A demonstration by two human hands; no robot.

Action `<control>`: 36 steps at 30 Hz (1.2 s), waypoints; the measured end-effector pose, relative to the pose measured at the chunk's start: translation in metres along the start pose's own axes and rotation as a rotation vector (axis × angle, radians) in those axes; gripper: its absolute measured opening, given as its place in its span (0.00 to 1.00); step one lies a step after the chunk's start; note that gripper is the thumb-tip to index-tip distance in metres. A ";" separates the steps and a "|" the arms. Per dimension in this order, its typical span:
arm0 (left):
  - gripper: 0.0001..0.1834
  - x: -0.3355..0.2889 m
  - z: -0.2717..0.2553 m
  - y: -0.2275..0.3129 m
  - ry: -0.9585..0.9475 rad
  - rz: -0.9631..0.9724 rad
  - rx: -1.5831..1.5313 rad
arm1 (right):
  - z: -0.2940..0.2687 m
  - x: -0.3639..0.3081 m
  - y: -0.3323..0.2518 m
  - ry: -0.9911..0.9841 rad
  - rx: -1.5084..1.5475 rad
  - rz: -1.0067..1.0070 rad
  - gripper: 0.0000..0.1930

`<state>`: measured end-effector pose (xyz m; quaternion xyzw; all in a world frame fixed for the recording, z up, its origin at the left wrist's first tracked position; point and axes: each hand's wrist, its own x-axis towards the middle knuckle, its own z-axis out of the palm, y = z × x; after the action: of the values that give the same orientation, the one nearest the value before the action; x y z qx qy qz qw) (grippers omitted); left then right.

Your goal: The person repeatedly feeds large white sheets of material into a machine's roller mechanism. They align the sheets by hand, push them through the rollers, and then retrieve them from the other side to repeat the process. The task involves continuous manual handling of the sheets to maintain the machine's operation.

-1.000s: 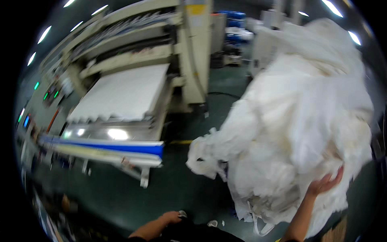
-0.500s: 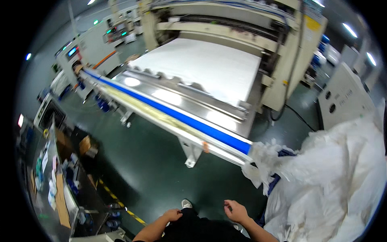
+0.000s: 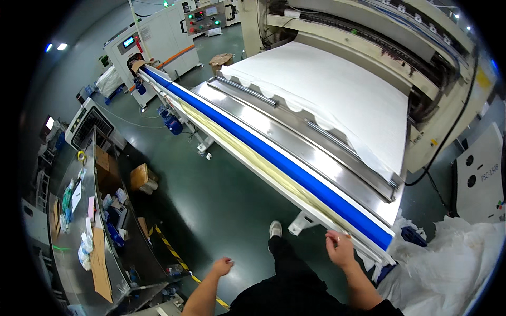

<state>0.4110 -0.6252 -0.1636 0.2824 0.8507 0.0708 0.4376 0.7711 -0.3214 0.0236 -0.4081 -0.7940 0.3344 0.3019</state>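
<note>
Seemingly, right hand (image 3: 341, 250) spread loose at the conveyor edge (image 3: 316, 213); left hand (image 3: 223, 266) half-curled, holding nothing.

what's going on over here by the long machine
A person stands at the near end of a long machine with a blue belt and a wide white sheet on its bed. Their right hand rests at the machine's front edge; the left hand hangs free over the green floor. White fabric is heaped at right.

Bare forearms, dark black clothing, and 1 white shoe (image 3: 275, 228).
</note>
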 end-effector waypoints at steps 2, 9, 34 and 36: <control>0.28 0.018 -0.025 0.038 -0.002 0.104 -0.059 | 0.015 0.060 0.007 0.045 -0.100 -0.126 0.11; 0.24 0.069 -0.174 0.158 -0.061 0.340 -0.136 | 0.063 0.277 0.032 0.076 -0.147 -0.061 0.15; 0.12 0.437 -0.661 0.378 0.216 0.925 0.029 | 0.114 0.410 0.094 -0.103 -1.143 0.327 0.05; 0.14 0.480 -0.686 0.409 0.339 1.065 0.225 | 0.130 0.399 0.081 -0.137 -1.118 0.481 0.04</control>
<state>-0.1757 0.0619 0.0650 0.7019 0.6516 0.2349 0.1660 0.5162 0.0173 -0.0342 -0.6500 -0.7526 -0.0487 -0.0935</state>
